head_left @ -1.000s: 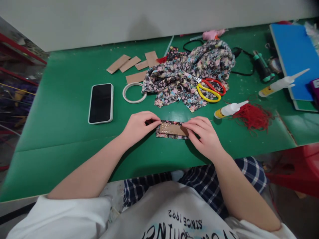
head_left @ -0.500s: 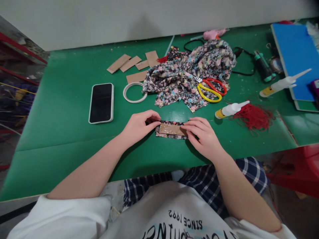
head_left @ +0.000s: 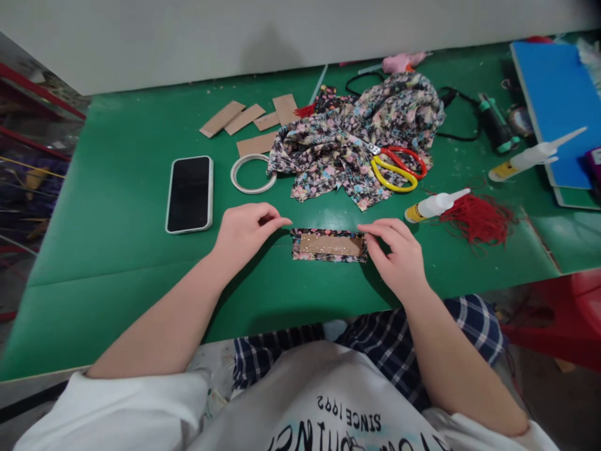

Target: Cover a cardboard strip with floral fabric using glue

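Note:
A small cardboard strip with shiny glue on it lies on a rectangle of dark floral fabric, whose edges frame it. My left hand is just off the fabric's left end, thumb and index fingertips pressed together, with nothing visible between them. At the right end, my right hand touches the fabric's edge, pinching it between thumb and fingers. Beyond them, a crumpled floral cloth carries scissors with one red and one yellow handle.
A phone and a tape roll lie left, with cardboard pieces behind. Two glue bottles, red threads, a green-black tool and a blue board are on the right.
My left hand has moved left, off the fabric. My right hand has shifted right to the fabric's right end, uncovering more of the cardboard strip.

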Demonstrator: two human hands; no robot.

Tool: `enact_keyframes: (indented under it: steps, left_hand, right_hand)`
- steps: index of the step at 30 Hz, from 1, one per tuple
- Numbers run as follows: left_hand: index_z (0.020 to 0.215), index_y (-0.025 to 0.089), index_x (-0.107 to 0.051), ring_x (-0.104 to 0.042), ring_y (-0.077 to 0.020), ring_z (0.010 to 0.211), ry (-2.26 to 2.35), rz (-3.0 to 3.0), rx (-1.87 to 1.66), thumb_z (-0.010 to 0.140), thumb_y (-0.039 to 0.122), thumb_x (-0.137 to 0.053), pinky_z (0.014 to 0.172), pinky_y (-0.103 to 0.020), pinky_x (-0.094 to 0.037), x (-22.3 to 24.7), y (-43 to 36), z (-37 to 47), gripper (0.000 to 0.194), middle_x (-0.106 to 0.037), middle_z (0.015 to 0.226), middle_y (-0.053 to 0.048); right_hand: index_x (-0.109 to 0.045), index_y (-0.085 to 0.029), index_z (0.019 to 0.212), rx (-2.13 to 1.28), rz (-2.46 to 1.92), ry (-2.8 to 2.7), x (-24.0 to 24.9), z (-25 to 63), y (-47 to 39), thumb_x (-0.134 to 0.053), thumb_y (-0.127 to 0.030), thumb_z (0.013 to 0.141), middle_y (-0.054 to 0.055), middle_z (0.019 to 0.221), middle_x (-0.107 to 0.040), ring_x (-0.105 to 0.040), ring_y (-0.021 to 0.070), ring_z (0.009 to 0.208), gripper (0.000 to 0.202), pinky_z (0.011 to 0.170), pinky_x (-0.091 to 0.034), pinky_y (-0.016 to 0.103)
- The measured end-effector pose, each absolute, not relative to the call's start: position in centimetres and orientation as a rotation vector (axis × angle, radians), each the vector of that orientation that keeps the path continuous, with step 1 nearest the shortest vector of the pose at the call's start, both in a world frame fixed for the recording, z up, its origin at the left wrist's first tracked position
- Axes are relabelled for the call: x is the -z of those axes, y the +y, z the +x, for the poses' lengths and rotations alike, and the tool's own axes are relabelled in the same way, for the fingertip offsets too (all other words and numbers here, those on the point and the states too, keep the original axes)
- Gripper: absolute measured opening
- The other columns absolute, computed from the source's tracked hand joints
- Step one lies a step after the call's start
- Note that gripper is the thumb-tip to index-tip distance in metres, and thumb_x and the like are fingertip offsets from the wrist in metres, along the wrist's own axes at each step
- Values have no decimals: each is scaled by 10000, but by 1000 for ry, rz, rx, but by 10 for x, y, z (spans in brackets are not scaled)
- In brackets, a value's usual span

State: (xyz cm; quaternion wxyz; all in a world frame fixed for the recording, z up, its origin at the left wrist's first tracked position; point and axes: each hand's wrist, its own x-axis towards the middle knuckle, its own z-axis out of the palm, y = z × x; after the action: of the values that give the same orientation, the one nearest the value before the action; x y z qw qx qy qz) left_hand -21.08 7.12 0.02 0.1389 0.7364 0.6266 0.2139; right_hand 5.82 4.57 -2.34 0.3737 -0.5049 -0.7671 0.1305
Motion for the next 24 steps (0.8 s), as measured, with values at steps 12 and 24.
enact_keyframes:
  steps: [12,24]
  left_hand:
    - [953,155,-646,-561,-173,884,1069,2745,-673,853,268,-539,809,-320,-468,5,60,-196,185,-637,943,-75]
    - [951,90,-609,-536,-174,806,1027,2947,-544,823,105,-534,747,-313,-490,18,29,-209,149,-622,853,-91]
  right_hand:
    - [-657,-163,957,-263,-1297,-2085,19,66,46,-549,-183,811,73,894,-643,-562,168,871,183,811,-472,329]
    - [-659,-157,869,-389,-1204,-2288,11,77,18,-583,-204,797,49,797,-655,-536,151,774,115,747,-463,309]
